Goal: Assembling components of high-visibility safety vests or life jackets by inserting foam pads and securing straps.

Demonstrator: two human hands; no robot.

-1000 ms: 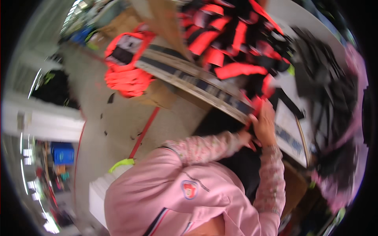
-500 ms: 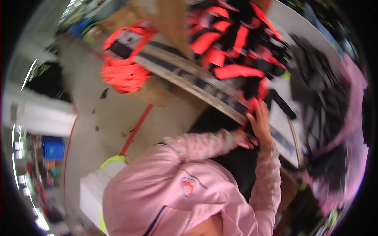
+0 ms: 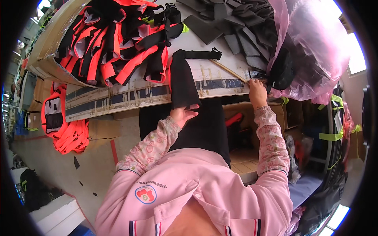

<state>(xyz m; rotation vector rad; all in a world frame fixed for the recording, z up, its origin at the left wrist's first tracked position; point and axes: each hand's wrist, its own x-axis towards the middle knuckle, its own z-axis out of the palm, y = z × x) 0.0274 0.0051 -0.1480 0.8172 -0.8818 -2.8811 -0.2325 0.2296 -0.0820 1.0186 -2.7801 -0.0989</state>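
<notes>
A black fabric strap [image 3: 183,80] with a red-orange edge lies over the front of the table, its buckle end [image 3: 214,53] bent to the right. My left hand [image 3: 182,115] holds its lower end, which hangs past the table edge; some fingers are hidden beneath it. To the right, my right hand [image 3: 258,94] is closed at the near end of a thin wooden stick [image 3: 230,72] that slants across the tabletop. A black pouch-like thing [image 3: 282,70] sits beside that hand.
Red-orange and black straps [image 3: 114,43] are heaped in and around a cardboard box [image 3: 43,63] at left. Dark grey foam pieces [image 3: 244,27] pile up at the back, beside a pink plastic bag [image 3: 319,43]. Orange pieces [image 3: 67,129] hang left of the table [image 3: 134,96].
My view has swung to the right and steadied. My hands, close together before, are now apart: the left at the strap's lower end, the right at the stick.
</notes>
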